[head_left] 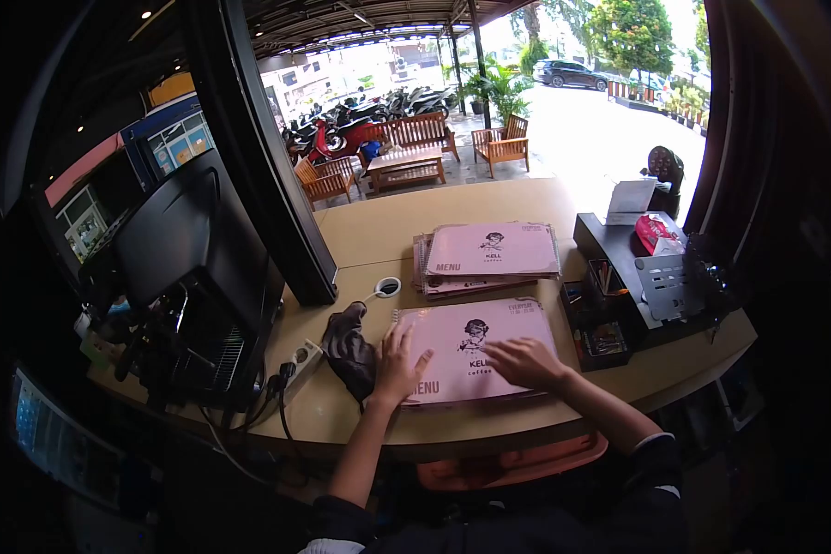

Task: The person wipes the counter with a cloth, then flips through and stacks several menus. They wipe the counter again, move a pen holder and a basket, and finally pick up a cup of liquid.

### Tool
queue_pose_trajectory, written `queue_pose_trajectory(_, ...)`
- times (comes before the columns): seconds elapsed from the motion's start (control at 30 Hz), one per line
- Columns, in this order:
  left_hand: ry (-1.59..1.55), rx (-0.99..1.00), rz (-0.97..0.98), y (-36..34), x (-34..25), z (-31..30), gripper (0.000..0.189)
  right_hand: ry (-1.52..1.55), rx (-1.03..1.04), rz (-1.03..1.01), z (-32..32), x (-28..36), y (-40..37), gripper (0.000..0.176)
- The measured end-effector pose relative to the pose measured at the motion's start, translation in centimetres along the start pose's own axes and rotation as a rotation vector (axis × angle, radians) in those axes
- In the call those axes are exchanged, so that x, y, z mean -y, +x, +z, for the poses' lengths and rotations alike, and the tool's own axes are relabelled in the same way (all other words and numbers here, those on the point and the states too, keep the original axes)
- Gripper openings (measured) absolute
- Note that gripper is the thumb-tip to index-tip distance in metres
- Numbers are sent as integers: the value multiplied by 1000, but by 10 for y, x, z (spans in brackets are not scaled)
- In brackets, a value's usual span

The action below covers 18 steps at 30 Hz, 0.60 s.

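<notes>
A pink menu [517, 365] with a drawn portrait and the words "KELL coffee" lies near the front edge of the wooden counter. My left hand [401, 364] rests along its left side, fingers stretched and thumb apart. Over the middle of this menu is my right hand [526, 363], fingers extended flat beside the printed name. Behind it sits a stack of similar pink menus [493, 251], spiral-bound at the left. A crumpled black cloth or bag [349, 349] lies just left of my left hand.
A power strip [302, 360] with cables and a black monitor [180, 240] stand at the left. A round cable hole [388, 287] is cut behind the menu. At right are a black organizer [603, 337] and a dark box [609, 249]. An orange chair [517, 460] is below the edge.
</notes>
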<state>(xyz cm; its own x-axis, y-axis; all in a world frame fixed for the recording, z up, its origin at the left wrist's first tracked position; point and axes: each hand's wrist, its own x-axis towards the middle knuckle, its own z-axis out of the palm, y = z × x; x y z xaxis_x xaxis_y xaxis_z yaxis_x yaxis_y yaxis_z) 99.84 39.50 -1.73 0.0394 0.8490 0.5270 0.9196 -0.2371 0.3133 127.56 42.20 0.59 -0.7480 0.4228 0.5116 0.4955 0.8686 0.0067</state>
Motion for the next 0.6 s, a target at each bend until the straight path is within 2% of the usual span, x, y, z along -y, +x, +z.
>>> queue_pose_trajectory(0.03,103,82,78,-2,0,4,68,15,-28,73,-2,-15,15,25)
queue_pose_trajectory(0.07,81,286,-38,-2,0,2,78,-20,-80,115,-3,-37,29,30)
queue_pose_trajectory(0.1,80,285,-33,-1,0,1,78,-56,-134,156,-2,-60,42,34)
queue_pose_trajectory(0.17,64,354,-31,2,1,-2,82,27,-36,402,-3,-99,65,53)
queue_pose_trajectory(0.23,41,366,-29,2,2,-4,85,-4,104,524,0,-133,81,76)
queue_pose_trajectory(0.27,32,372,-27,2,4,-3,85,59,110,551,6,-149,84,86)
queue_pose_trajectory(0.3,23,378,-27,2,3,-4,86,56,105,544,7,-154,87,86)
queue_pose_trajectory(0.37,16,368,-33,3,4,-4,86,36,371,620,18,-158,89,92)
queue_pose_trajectory(0.4,20,375,-40,3,2,-6,85,-77,298,591,31,-156,85,84)
queue_pose_trajectory(0.43,22,385,-49,2,1,-7,84,-75,307,588,40,-158,82,84)
queue_pose_trajectory(0.5,10,376,-55,1,1,-5,83,-146,138,497,56,-168,75,65)
queue_pose_trajectory(0.53,8,365,-50,2,2,-5,83,-142,147,492,68,-175,74,65)
queue_pose_trajectory(0.6,8,367,-57,2,1,-6,82,-587,131,284,83,-180,72,47)
